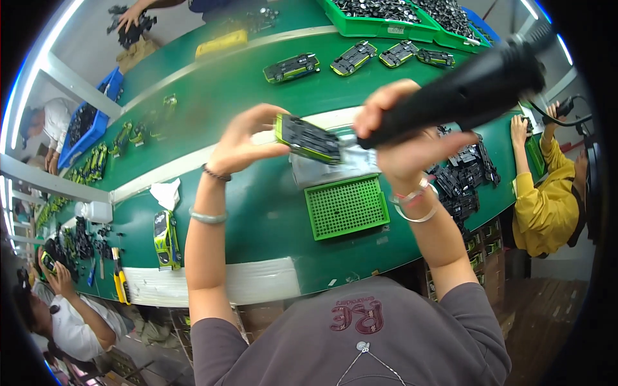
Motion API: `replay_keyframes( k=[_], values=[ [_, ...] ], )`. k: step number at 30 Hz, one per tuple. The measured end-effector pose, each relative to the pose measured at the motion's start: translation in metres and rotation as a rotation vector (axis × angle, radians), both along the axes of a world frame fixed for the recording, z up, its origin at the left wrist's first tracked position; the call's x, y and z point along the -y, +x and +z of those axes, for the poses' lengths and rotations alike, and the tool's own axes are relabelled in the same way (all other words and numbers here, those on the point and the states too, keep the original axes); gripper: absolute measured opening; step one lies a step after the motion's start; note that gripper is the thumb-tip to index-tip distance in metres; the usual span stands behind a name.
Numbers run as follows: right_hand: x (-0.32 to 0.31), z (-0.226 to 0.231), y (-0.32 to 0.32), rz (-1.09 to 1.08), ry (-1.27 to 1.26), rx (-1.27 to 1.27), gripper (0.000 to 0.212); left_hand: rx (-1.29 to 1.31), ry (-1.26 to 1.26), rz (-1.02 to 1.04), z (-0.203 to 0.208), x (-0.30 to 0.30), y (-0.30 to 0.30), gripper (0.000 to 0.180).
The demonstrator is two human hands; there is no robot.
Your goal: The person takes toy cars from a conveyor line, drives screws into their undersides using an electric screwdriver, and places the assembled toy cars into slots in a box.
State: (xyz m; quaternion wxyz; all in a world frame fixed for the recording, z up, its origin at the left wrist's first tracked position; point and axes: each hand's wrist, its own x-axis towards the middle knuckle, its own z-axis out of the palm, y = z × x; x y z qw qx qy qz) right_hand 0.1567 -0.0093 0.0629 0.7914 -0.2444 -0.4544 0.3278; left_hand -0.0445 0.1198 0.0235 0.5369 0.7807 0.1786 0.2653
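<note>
My left hand [248, 140] grips a toy car [308, 137] by one end, its black underside facing me and its yellow-green body edge showing. My right hand [409, 151] is wrapped round a black electric screwdriver [460, 93], which slants down to the left. The driver's narrow end points toward the car; its tip is blurred, and I cannot tell whether they touch. Below the hands lies a shallow green perforated basket [347, 209]. A whitish plastic bag or tray [309, 172] sits behind it, partly hidden.
Another yellow-green toy car [166, 239] rests at the left beside a white tissue [166, 193]. Black car chassis [460, 180] are heaped at the right. Upturned cars [291, 67] line the green belt, near bins of black parts [386, 22]. Co-workers sit on both sides.
</note>
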Motion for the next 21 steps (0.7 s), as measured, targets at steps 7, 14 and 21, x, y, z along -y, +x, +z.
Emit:
replay_keyframes(
  k=[7, 14, 21],
  values=[
    [0.081, -0.082, 0.073, -0.281, -0.347, 0.167, 0.095, -0.303, 0.421, 0.395, 0.039, -0.06, -0.051, 0.052],
    [0.083, -0.099, 0.072, -0.273, -0.251, 0.072, 0.088, -0.862, 0.788, 0.202, -0.016, -0.102, 0.016, 0.042],
    [0.084, -0.096, 0.079, -0.313, -0.3, 0.132, 0.087, -0.544, 0.859, 0.086, 0.005, -0.087, 0.101, 0.038]
  ],
)
